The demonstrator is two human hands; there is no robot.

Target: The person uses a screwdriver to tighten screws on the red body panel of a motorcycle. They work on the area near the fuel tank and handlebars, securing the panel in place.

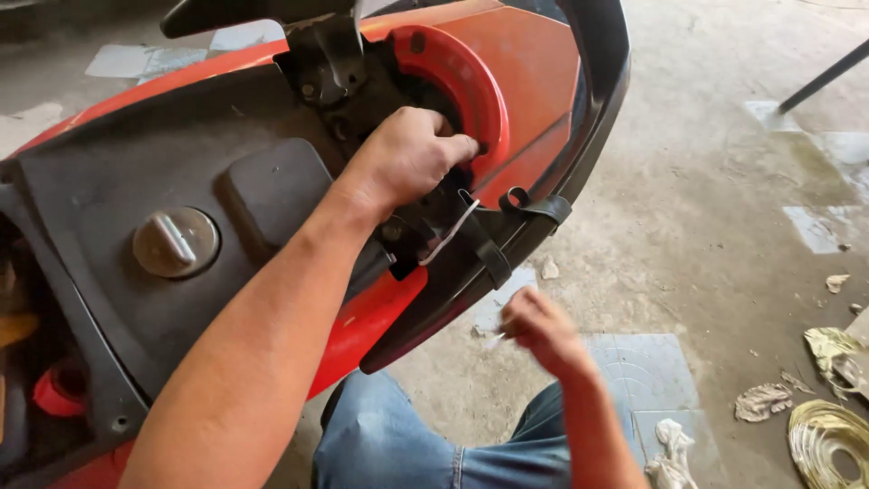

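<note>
My left hand [407, 156] reaches over the rear of a red scooter [534, 63], fingers curled into the opening of a red round rim [471, 86] and closed on a black part there. What the fingertips hold is hidden. Below the hand sit a black bracket [453, 249] with a white strip [448, 234] and a looped black strap [536, 206]. My right hand [541, 330] hovers lower, beside the scooter's tail, blurred, its fingers pinched on a small pale piece [493, 341].
A metal filler cap [175, 242] sits in the black under-seat tray [109, 181]. A black grab rail [599, 54] wraps the tail. On the concrete floor lie a grey tile [644, 369], white rags [674, 453], scraps and a coil of yellowish wire [826, 439]. My jeans-clad knee [407, 444] is below.
</note>
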